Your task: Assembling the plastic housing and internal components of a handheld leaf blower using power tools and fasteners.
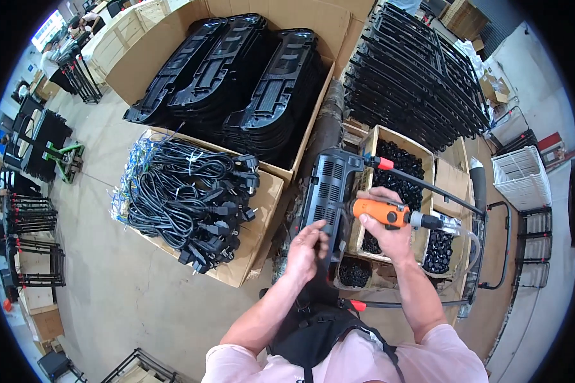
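My right hand (391,233) grips an orange air screwdriver (370,212), which lies almost level, its nose pointing left at a black plastic housing (328,185) with vent slots. A clear hose (469,237) runs from the tool's right end. Beside the housing's near part is my left hand (306,252), thumb and fingers pinched together; what they hold, if anything, is too small to make out. From the housing a black tubular frame (434,188) with red end pieces reaches right. Under the tool stand boxes of small black parts (399,169).
To the left, bundled black power cords (185,191) lie on a cardboard box (262,226). Behind them, a large carton (329,83) holds stacked black plastic covers (275,83). Black tube frames (415,76) are piled at far right, near a white crate (522,177). Other people work at far left.
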A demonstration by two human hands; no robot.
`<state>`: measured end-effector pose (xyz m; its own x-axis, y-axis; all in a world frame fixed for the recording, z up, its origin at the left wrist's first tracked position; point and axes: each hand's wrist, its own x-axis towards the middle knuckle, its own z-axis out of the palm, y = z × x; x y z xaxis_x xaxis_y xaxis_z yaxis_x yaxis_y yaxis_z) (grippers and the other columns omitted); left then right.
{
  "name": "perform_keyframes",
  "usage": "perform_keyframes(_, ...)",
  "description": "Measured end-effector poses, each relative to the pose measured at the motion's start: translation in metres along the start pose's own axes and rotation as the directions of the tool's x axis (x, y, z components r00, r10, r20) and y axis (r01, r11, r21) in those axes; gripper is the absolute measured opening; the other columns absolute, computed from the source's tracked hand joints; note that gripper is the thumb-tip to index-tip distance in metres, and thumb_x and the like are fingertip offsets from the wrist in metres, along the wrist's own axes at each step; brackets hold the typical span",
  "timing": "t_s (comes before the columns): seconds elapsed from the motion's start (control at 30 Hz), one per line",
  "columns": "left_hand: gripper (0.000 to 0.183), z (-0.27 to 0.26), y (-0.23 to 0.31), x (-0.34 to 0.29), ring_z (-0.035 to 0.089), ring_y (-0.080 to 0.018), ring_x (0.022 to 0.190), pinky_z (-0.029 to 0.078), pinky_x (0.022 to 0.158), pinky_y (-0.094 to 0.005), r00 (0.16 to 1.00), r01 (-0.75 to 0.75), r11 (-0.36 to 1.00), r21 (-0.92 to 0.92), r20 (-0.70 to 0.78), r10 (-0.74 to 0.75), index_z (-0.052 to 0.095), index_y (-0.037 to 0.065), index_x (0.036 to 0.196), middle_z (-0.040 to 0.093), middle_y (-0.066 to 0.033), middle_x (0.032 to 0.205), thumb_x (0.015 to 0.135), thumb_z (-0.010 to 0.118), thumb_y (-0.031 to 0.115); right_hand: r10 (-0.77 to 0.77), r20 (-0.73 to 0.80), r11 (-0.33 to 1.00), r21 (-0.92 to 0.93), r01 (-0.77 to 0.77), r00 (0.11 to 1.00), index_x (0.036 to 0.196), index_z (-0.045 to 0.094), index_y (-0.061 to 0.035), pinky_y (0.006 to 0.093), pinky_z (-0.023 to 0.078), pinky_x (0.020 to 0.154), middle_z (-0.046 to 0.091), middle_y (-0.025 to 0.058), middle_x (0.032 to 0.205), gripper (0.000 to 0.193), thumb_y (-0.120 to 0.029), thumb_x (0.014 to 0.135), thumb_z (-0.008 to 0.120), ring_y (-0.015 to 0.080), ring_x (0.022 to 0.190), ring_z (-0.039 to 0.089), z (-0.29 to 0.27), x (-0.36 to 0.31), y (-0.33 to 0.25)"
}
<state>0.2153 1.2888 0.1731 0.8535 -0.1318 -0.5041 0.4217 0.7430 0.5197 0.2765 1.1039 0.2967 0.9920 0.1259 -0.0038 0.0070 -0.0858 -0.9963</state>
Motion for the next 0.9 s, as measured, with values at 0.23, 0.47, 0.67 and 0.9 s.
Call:
perform_keyframes(0.23,0.029,-0.065,0.024,0.013,0.058,-0.0103,0.071,0.047,0.064,-0.0289,0.927,-0.173,0.806,0.567,-0.182,0.327,0.072,0.007,0.128,0.063,0.0023,0.081,0.108,0.061,0.025,-0.023,0.080,0.997,-0.078,0.029,0.997,0.137,0.057,-0.0024,0.0390,0.052,0.112,0.070,0.0166,0.133,0.053,-0.002,0.090,0.080,0.0225,0.124,0.066,0.020,0.044,-0.008)
perform_keyframes(0.47,0.056,-0.055,0.029,-0.024,0.073,-0.0307,0.084,0.056,0.078,-0.0449,0.943,-0.019,0.284,0.959,-0.077,0.324,0.065,0.018,0.145,0.077,-0.0128,0.099,0.095,0.076,0.042,0.099,0.153,0.986,-0.146,-0.077,0.983,0.137,0.058,-0.0022,0.0407,0.052,0.113,0.070,0.0180,0.133,0.054,-0.001,0.089,0.082,0.0253,0.128,0.065,0.037,0.026,-0.001)
perform_keyframes(0.67,0.050,-0.071,0.004,-0.011,0.071,-0.0384,0.103,0.057,0.087,-0.0477,0.875,-0.226,0.234,0.946,0.091,0.475,0.063,0.014,0.146,0.074,-0.0180,0.110,0.101,0.070,0.033,0.087,0.197,0.984,-0.170,-0.053,0.977,0.137,0.057,-0.0018,0.0411,0.052,0.112,0.070,0.0181,0.133,0.055,-0.001,0.089,0.083,0.0260,0.127,0.066,0.046,0.020,0.006)
perform_keyframes(0.9,0.047,-0.070,0.002,-0.008,0.071,-0.0387,0.094,0.056,0.082,-0.0495,0.873,-0.221,0.213,0.952,0.096,0.478,0.065,0.014,0.144,0.071,-0.0169,0.098,0.102,0.069,0.033,0.126,0.213,0.977,-0.197,-0.083,0.969,0.137,0.054,-0.0023,0.0429,0.050,0.114,0.068,0.0182,0.135,0.056,-0.002,0.088,0.081,0.0266,0.129,0.064,0.051,0.019,0.010)
